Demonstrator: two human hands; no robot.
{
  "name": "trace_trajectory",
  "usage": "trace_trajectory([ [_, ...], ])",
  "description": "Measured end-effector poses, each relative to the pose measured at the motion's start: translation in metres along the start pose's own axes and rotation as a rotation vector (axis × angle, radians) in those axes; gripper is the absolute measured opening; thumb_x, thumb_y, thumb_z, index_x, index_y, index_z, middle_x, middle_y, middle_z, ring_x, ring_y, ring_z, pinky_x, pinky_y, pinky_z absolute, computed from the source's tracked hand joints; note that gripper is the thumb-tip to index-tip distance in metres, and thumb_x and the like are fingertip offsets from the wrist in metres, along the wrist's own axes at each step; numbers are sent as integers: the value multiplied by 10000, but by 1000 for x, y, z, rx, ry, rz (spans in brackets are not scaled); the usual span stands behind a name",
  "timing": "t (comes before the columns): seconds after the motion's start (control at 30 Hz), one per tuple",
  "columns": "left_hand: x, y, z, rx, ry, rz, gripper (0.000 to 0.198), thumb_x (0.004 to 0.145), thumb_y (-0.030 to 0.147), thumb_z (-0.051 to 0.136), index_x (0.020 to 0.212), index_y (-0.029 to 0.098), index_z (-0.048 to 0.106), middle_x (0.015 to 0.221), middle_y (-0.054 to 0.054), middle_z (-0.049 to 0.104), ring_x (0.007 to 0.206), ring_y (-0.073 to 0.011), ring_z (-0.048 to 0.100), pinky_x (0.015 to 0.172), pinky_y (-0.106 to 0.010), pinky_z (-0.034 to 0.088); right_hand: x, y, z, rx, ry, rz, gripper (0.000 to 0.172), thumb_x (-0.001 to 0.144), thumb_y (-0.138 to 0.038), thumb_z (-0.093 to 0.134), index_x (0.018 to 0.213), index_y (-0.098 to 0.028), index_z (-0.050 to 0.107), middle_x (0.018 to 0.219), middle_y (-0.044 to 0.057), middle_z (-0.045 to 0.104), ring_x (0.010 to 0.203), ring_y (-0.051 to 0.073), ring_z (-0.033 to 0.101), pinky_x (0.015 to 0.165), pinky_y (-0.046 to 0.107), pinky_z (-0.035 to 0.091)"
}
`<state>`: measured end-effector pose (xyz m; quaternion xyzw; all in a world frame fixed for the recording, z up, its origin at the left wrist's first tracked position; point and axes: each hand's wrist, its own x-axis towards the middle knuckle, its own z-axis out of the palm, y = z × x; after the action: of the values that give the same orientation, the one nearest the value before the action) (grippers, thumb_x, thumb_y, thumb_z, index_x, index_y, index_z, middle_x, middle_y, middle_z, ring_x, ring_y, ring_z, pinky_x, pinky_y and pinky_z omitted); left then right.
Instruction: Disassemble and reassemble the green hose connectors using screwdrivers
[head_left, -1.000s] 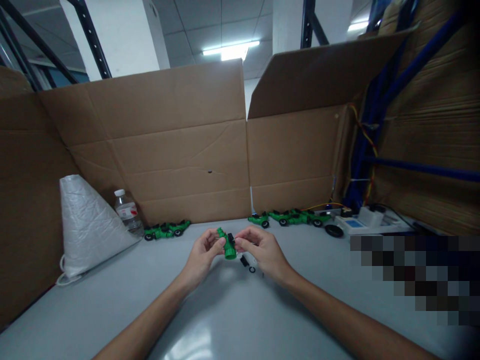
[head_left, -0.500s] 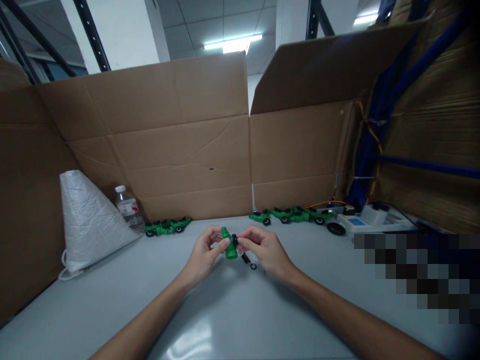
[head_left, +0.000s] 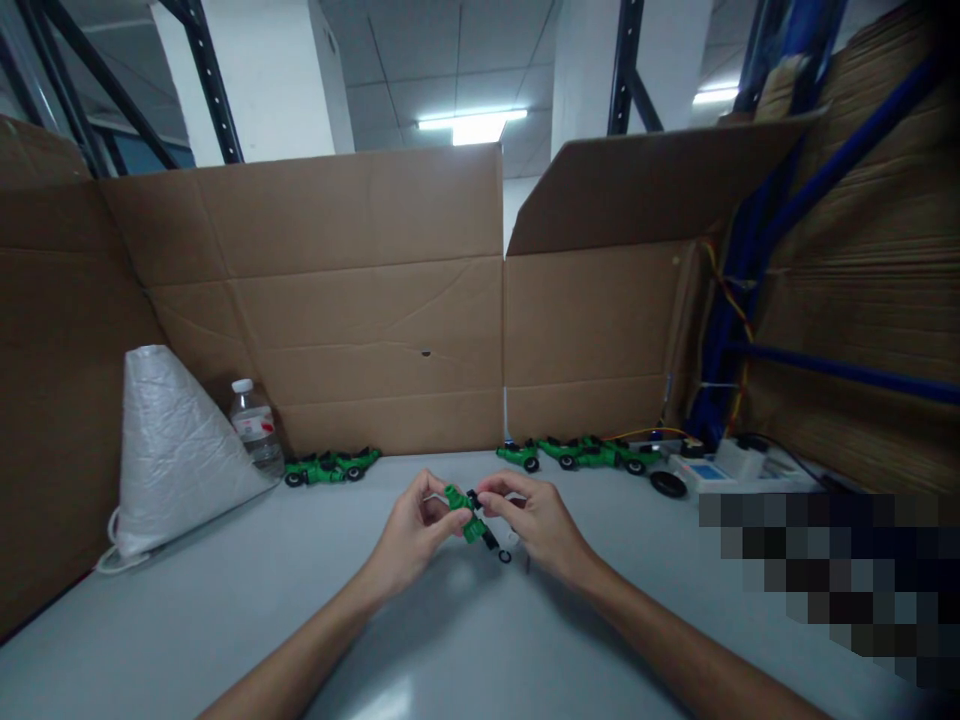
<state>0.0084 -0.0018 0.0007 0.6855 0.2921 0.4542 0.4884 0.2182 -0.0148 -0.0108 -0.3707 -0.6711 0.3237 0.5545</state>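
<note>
"Head view: where is the green plastic toy part (head_left: 473, 529), and how is it turned?"

"Over the grey table (head_left: 420, 650), between the two hands. Its long axis slants across the picture: the narrower end points up and left, the broader end down and right."

"And the fingers?"

"The left hand (head_left: 411, 532) pinches the green part between thumb and fingers. The right hand (head_left: 544, 522) has thumb and forefinger closed on a small black part (head_left: 474, 495) at the green one's upper right side; whether the two are joined, I can't tell."

"What differs from half a second ago?"

"The green part stood more upright then, its broad end pointing nearly straight toward the wearer. Now that end has swung right and shows just beside a short black piece (head_left: 490, 540). Near that, a black ring (head_left: 505, 556) lies on the table, as before."
</note>
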Motion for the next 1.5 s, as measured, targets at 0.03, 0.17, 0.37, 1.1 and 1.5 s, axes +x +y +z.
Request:
trace_trajectory([
  [0.03,0,0,0,-6,-15,-2,382,865,404,816,973,190,518,955,-49,696,794,-170,694,728,-287,523,0,-2,0,0,3,-16,218,934,-400,679,934,-202,772,924,49,741,860,213,698,748,306,553],
  [0.17,1,-2,-3,23,-60,-17,415,860,408,815,1111,195,563,1107,-66,674,805,-174,718,743,-305,554,1,-5,1,-23,10,-58,188,939,-359,680,918,-209,792,921,48,739,886,217,697,766,307,534],
  [0.37,2,-6,-5,159,-132,-56,422,877,426,791,1161,161,628,973,-60,711,768,-157,676,666,-244,495,-1,1,7,-38,-1,-51,175,949,-343,684,927,-225,811,903,36,749,877,210,696,801,311,521],
  [1.1,6,-4,-6,281,-62,148,239,921,384,750,979,171,658,967,-69,675,918,-204,633,828,-296,500,-11,-19,13,-316,68,-297,213,1020,-257,626,1133,-314,797,1011,60,735,1021,253,632,892,386,498],
  [1.5,5,1,-1,225,-67,143,253,905,384,771,911,172,632,956,-58,664,903,-198,636,856,-318,491,-11,-13,10,-297,62,-266,130,1010,-318,652,986,-266,769,932,52,719,962,253,627,868,387,476],
])
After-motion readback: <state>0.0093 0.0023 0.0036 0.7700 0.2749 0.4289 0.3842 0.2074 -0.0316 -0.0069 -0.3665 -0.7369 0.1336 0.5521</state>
